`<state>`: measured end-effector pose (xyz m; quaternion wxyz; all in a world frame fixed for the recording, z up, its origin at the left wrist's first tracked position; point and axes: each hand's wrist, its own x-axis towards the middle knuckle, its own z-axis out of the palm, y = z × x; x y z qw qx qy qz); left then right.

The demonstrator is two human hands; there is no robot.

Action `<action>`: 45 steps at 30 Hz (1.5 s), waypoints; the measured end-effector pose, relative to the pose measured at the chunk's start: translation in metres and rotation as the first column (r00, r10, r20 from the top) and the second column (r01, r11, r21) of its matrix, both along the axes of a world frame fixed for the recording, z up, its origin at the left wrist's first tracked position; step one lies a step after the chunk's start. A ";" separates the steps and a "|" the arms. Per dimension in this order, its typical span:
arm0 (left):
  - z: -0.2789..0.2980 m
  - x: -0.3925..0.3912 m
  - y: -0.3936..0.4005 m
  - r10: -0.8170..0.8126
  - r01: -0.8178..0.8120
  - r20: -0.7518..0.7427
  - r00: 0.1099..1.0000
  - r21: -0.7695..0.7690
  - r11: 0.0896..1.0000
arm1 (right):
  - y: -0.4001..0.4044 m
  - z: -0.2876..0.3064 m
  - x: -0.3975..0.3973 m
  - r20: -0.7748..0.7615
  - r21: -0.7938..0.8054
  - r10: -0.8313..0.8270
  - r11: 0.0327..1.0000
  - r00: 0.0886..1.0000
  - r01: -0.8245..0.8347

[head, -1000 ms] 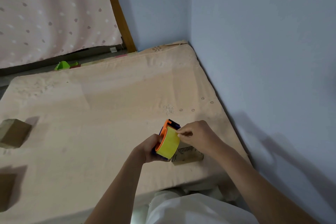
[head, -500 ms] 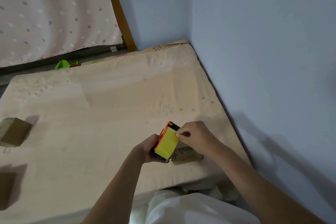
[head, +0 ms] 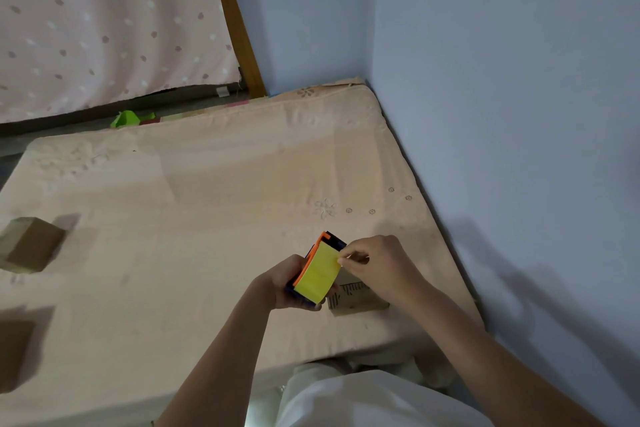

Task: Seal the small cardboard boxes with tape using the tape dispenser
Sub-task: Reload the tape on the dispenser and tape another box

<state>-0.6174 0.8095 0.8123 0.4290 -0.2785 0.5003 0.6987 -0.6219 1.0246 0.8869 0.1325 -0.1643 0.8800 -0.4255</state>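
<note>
Picking at the tape end, box waiting just underneath

My left hand [head: 289,282] gripped the tape dispenser [head: 320,270] while my right hand [head: 375,265] pinched at the edge of its yellow roll, much as a second before, so no strip seemed pulled free yet. A small cardboard box [head: 360,298] lay on the bed [head: 207,218] just below my hands, untaped as far as I could tell. Two more boxes [head: 29,244] sat far left, their contents hidden.

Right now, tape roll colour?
Yellow tape roll, in an orange-and-dark dispenser; the head view shows it.
</note>
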 end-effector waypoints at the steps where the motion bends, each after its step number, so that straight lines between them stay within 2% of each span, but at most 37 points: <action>1: 0.001 0.000 0.000 -0.008 0.008 0.001 1.000 -0.009 1.000 | 0.000 0.001 0.000 -0.004 0.016 0.001 1.000 1.000 -0.001; 9: -0.001 0.001 0.004 -0.043 0.043 -0.009 0.999 -0.066 0.997 | -0.009 0.006 -0.007 -0.040 0.194 0.100 0.977 0.994 -0.090; 16: -0.001 -0.002 0.007 -0.100 0.097 -0.020 0.995 -0.102 0.990 | -0.009 0.013 -0.013 0.122 0.330 0.206 0.914 0.971 -0.236; 23: 0.000 0.000 0.006 -0.115 0.115 0.006 0.993 -0.082 0.990 | -0.009 0.012 -0.011 0.154 0.300 0.233 0.915 0.960 -0.270; 40: -0.002 0.000 0.006 -0.154 0.147 -0.043 0.987 -0.124 0.981 | -0.010 0.005 -0.008 0.126 0.248 0.171 0.948 0.977 -0.198; 45: -0.002 0.002 0.002 -0.171 0.166 -0.033 0.985 -0.123 0.978 | -0.007 0.004 -0.008 0.172 0.201 0.169 0.958 0.970 -0.202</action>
